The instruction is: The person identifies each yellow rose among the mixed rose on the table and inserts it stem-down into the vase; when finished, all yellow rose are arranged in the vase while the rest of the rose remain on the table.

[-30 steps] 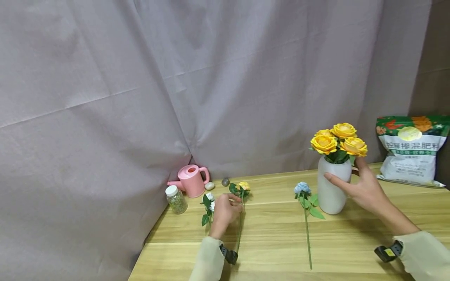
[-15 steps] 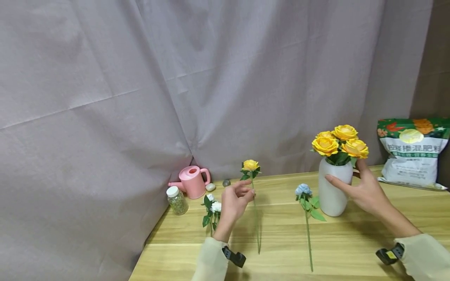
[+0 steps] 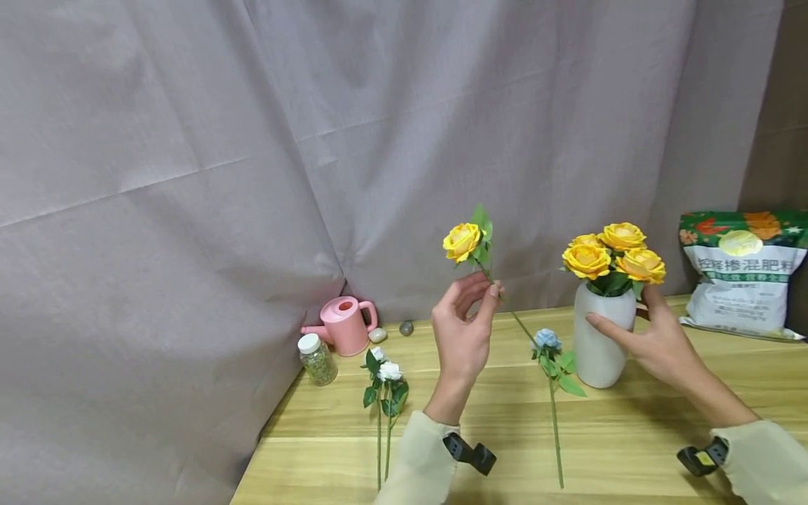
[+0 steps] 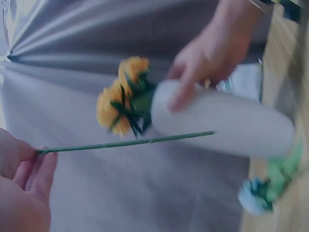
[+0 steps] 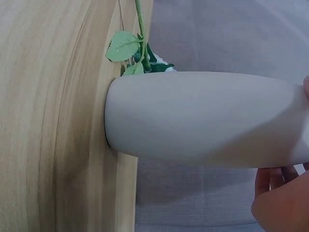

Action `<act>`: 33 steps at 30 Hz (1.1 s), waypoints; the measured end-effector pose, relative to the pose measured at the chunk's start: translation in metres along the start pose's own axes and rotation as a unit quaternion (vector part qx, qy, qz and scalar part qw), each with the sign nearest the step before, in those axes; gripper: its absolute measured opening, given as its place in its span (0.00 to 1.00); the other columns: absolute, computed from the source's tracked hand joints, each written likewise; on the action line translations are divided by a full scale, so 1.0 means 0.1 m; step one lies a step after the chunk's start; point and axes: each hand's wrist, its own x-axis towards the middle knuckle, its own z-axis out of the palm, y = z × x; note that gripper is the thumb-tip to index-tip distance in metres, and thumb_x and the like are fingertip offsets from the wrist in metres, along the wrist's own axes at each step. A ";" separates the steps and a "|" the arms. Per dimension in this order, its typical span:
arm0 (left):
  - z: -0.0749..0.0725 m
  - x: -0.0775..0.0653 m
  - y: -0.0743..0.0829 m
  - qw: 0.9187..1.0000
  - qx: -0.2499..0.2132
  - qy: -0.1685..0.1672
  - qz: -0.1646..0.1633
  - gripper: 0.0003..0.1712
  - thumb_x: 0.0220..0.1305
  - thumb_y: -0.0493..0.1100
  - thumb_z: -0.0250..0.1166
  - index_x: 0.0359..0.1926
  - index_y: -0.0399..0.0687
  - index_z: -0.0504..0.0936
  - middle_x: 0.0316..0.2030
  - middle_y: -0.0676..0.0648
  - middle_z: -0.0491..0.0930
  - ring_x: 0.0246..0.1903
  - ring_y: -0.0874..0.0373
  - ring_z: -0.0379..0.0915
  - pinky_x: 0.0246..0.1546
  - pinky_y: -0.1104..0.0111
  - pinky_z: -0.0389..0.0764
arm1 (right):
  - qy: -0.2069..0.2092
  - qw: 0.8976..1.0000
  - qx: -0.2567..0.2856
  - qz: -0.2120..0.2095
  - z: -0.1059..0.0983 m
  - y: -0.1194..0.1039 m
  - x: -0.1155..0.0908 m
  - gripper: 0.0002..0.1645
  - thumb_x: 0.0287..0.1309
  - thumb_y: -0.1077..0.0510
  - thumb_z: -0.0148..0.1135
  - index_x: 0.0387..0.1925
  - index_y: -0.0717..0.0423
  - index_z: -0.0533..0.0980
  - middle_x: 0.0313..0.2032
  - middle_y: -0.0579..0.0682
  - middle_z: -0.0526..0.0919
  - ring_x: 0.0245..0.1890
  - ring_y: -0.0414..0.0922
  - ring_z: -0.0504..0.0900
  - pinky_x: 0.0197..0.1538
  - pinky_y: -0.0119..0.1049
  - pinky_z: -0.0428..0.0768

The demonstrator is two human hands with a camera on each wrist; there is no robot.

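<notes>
My left hand pinches the stem of a yellow rose just below its leaves, raised above the table left of the vase. In the left wrist view the bare green stem extends from the fingertips and its end overlaps the vase's side; whether they touch I cannot tell. My right hand grips the white vase around its upper part, thumb in front, other fingers partly hidden behind. The vase stands upright, with several yellow roses in its mouth. Beside its base lies a blue rose.
Two white flowers lie on the wooden table at left. Behind them stand a jar with a white lid and a pink watering can, near two pebbles. A fertilizer bag stands back right, before a grey curtain.
My left hand has lifted the yellow rose off the table and carried it up and rightward, its head now tilted left. The right hand keeps its hold on the vase.
</notes>
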 end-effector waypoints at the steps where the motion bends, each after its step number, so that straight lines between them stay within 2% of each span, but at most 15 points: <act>1: 0.07 0.03 0.03 1.000 -0.011 0.004 0.012 0.13 0.68 0.37 0.66 0.52 0.40 0.81 0.43 0.36 0.86 0.42 0.41 0.86 0.40 0.61 0.88 | -0.001 1.000 0.001 0.001 0.00 0.00 0.00 0.57 0.58 0.50 0.73 0.77 0.27 0.46 0.76 0.52 0.58 0.65 0.59 0.66 0.45 0.17 0.67; 6: 0.37 0.16 0.21 0.996 -0.041 0.009 0.072 0.12 0.68 0.34 0.64 0.51 0.34 0.79 0.44 0.32 0.85 0.42 0.37 0.85 0.40 0.60 0.88 | -0.002 1.000 0.008 -0.001 0.01 0.01 0.01 0.57 0.58 0.51 0.73 0.77 0.27 0.46 0.76 0.52 0.57 0.63 0.62 0.67 0.45 0.17 0.67; 9: 0.51 0.20 0.34 0.994 -0.047 0.010 0.098 0.11 0.68 0.31 0.63 0.49 0.29 0.77 0.43 0.29 0.83 0.41 0.36 0.85 0.41 0.61 0.88 | 0.003 1.000 0.007 -0.007 0.02 0.02 0.01 0.57 0.57 0.52 0.74 0.77 0.28 0.48 0.75 0.51 0.59 0.63 0.52 0.68 0.45 0.16 0.68; 12: 0.60 0.22 0.45 0.993 -0.052 0.015 0.107 0.10 0.69 0.31 0.62 0.48 0.28 0.76 0.43 0.27 0.82 0.42 0.36 0.85 0.44 0.61 0.87 | 0.008 1.000 0.008 -0.012 0.02 0.02 0.01 0.57 0.56 0.52 0.74 0.77 0.29 0.49 0.75 0.49 0.60 0.60 0.37 0.68 0.45 0.16 0.68; 14: 0.65 0.23 0.50 0.992 -0.050 0.013 0.114 0.10 0.69 0.32 0.62 0.48 0.28 0.76 0.43 0.28 0.82 0.44 0.38 0.85 0.46 0.62 0.87 | 0.008 1.000 0.007 -0.011 0.03 0.02 0.01 0.57 0.56 0.52 0.74 0.77 0.28 0.49 0.75 0.49 0.60 0.59 0.33 0.68 0.45 0.15 0.68; 16: 0.68 0.24 0.53 0.991 -0.043 0.009 0.125 0.10 0.70 0.32 0.61 0.49 0.29 0.76 0.44 0.28 0.83 0.45 0.41 0.86 0.47 0.62 0.87 | 0.007 1.000 0.008 -0.010 0.03 0.01 0.01 0.57 0.56 0.52 0.74 0.77 0.28 0.48 0.75 0.49 0.59 0.60 0.36 0.68 0.45 0.15 0.69; 20: 0.72 0.25 0.55 0.987 -0.013 0.001 0.157 0.11 0.70 0.31 0.60 0.50 0.30 0.76 0.43 0.30 0.84 0.47 0.46 0.86 0.46 0.63 0.87 | 0.004 1.000 0.007 -0.005 0.03 0.00 0.01 0.58 0.57 0.52 0.74 0.77 0.27 0.47 0.76 0.50 0.58 0.63 0.51 0.68 0.46 0.15 0.68; 25: 0.76 0.26 0.54 0.984 0.029 -0.004 0.176 0.10 0.70 0.30 0.60 0.50 0.30 0.76 0.43 0.32 0.85 0.46 0.48 0.86 0.45 0.66 0.86 | 0.003 1.000 0.010 -0.002 0.01 0.02 0.01 0.59 0.57 0.52 0.74 0.78 0.27 0.46 0.76 0.51 0.57 0.65 0.57 0.67 0.46 0.15 0.67; 30: 0.82 0.25 0.52 0.983 0.064 -0.012 0.172 0.09 0.70 0.32 0.61 0.49 0.31 0.77 0.42 0.34 0.86 0.45 0.51 0.87 0.44 0.71 0.86 | 0.007 1.000 0.012 -0.002 0.01 0.04 0.02 0.58 0.57 0.53 0.74 0.77 0.28 0.47 0.75 0.50 0.59 0.64 0.52 0.68 0.46 0.14 0.67; 33: 0.88 0.25 0.50 0.982 0.089 -0.016 0.168 0.09 0.70 0.33 0.61 0.48 0.33 0.78 0.42 0.36 0.86 0.45 0.54 0.87 0.44 0.75 0.84 | 0.007 1.000 0.015 -0.005 0.01 0.04 0.01 0.57 0.57 0.53 0.74 0.77 0.29 0.48 0.74 0.50 0.60 0.61 0.42 0.69 0.46 0.13 0.68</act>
